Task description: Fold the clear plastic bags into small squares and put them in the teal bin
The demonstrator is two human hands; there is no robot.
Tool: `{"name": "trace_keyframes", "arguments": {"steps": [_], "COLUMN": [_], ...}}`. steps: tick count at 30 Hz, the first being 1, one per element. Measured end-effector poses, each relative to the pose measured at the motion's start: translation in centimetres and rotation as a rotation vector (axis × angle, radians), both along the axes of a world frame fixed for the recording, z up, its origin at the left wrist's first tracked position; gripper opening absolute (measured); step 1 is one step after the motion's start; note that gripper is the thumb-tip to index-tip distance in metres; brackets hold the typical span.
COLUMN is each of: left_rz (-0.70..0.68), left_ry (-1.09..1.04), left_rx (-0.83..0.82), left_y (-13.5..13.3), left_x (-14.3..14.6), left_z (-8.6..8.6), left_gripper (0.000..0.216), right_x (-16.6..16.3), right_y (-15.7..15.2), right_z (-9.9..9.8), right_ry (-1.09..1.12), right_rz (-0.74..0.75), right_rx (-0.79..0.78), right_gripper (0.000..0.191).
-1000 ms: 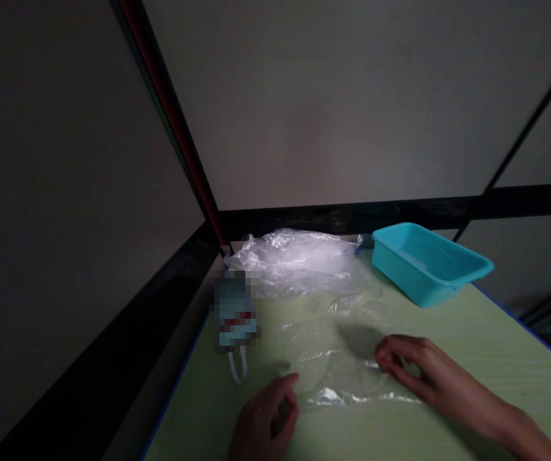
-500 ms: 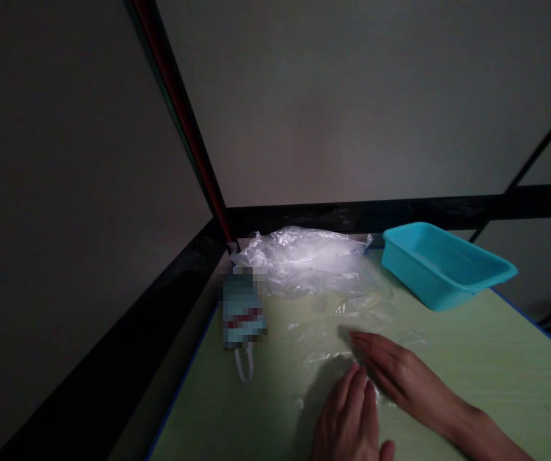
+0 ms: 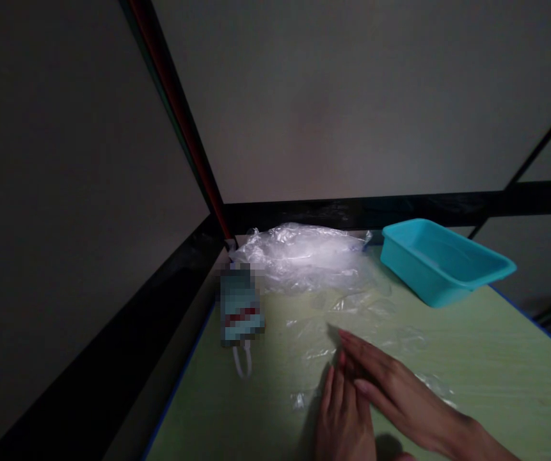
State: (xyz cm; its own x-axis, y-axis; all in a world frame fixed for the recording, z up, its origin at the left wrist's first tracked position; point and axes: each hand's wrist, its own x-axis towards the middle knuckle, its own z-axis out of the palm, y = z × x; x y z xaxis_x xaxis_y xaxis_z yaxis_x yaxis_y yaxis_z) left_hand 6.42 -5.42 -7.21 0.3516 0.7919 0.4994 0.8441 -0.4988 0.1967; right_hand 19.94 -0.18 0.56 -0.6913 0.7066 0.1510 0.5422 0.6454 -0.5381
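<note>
Fingers of both hands, left hand (image 3: 345, 416) and right hand (image 3: 390, 390), lie flat, extended, pressing the clear plastic sheet (image 3: 352, 320), spread flat, long axis indiscernible.

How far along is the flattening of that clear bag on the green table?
Done: one clear plastic bag lies spread on the green table. In hand: left hand and right hand press flat on it, fingers overlapping. Left: wrinkles show, the heap of bags lies untouched, and nothing shows in the teal tub.
</note>
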Motion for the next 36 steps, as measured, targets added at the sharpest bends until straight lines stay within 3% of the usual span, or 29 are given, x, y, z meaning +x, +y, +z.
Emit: {"name": "trace_keyframes", "arguments": {"steps": [4, 9, 16, 20, 24, 27, 36], "left_rz": [-0.01, 0.039, 0.075, 0.034, 0.021, 0.042, 0.035], "left_ry": [-0.001, -0.001, 0.046, 0.154, 0.243, 0.265, 0.303], "left_rx": [0.058, 0.087, 0.191, 0.121, -0.096, -0.117, -0.13], "left_y": [0.2, 0.3, 0.2, -0.1, -0.8, -1.1, -1.1], "left_x": [-0.1, 0.2, -1.0, -3.5, -6.7, -8.2, -8.5], "left_z": [0.6, 1.6, 1.2, 1.7, 2.7, 3.2, 3.3], "left_gripper": [0.093, 0.095, 0.094, 0.095, 0.091, 0.088, 0.085], "right_x": [-0.4, 0.0, 0.2, 0.1, 0.1, 0.1, 0.2], "right_y": [-0.5, -0.6, -0.6, -0.7, -0.7, -0.7, -2.0], "right_z": [-0.6, -1.5, -1.9, -2.0, -2.1, -2.1, -2.1], "right_ry": [-0.038, -0.095, -0.177, -0.184, -0.162, -0.168, -0.209], "right_rz": [0.077, 0.065, 0.058, 0.055, 0.046, 0.047, 0.016], "right_rx": [0.072, 0.168, 0.275, 0.32, 0.302, 0.274, 0.239], "right_gripper": [0.07, 0.078, 0.083, 0.082, 0.082, 0.082, 0.08]}}
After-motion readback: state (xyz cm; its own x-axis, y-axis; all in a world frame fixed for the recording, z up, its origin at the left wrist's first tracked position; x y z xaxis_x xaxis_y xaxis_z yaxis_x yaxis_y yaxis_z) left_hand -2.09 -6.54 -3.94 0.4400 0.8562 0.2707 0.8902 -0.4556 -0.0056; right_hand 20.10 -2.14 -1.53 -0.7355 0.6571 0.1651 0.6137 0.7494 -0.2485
